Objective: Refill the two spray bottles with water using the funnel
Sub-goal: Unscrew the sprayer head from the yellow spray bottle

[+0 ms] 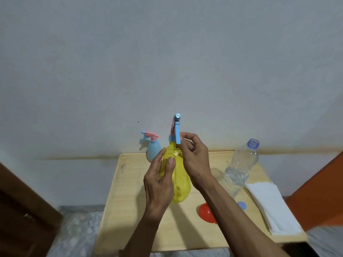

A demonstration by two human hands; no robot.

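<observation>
— Head view first: where is the yellow bottle (179, 175)?

— Middle of the table (130, 210), upright, its base on the wood; its blue-and-pink sprayer (176, 129) is on the neck, pointing toward 12 o'clock.

— And the hands?

— The left hand (160, 180) is curled loosely round the bottle's body from 9 o'clock, thumb across the front, fingers behind; the right hand (193, 158) comes in from 3 o'clock, its fingers bent and closed round the sprayer collar at the neck; whether the collar is tight or loose cannot be told.

— The other spray bottle?

— The blue bottle (153, 150) stands at 11 o'clock of the yellow one, near the table's far edge, sprayer on, partly behind the left fingers.

— The water?

— A clear water bottle (239, 167) stands at 2 o'clock, uncapped, partly full; its blue cap (242, 204) lies on the table at 4 o'clock, just beside the right forearm.

— The funnel?

— The red funnel (206, 212) lies at 5 o'clock, partly under the right forearm; folded white tissues (271, 206) lie along the table's right edge.
</observation>
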